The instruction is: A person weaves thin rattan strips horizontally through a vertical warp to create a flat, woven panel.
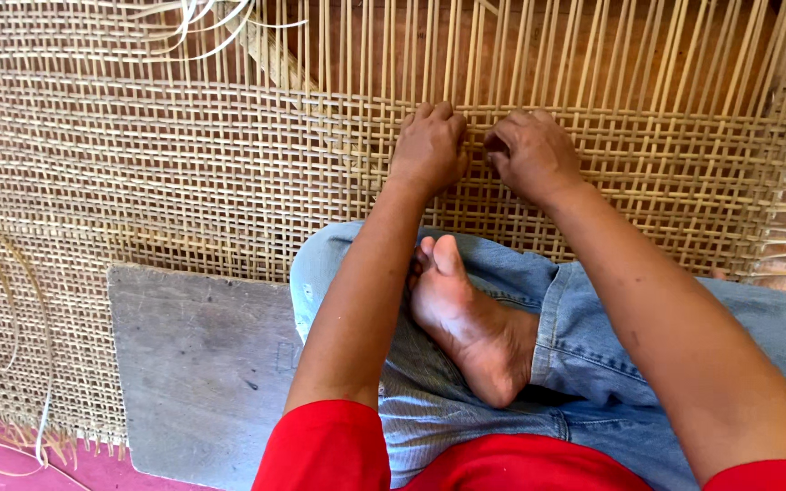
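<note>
Both hands are down on the rattan mat (184, 173), right at the far edge of the woven part, where the open upright strands (539, 55) begin. The left hand (428, 150) lies knuckles up, fingers curled and pressed onto the weave, seemingly pinning the last crosswise row; whether it pinches a strand underneath I cannot tell. The right hand (531, 155) sits just beside it, fingers bunched tight as if nipping a thin cane strip, though the strip itself is hidden under the fingertips. The person sits cross-legged in blue jeans (593, 345), a bare foot (466, 318) tucked up between the forearms, on a grey board (202, 364) laid over the near part of the mat. To do this well, I would judge: keep the left hand firm on the finished row so it stays straight, and feed the strip over and under each upright in turn, snugging it close against the row before.
</note>
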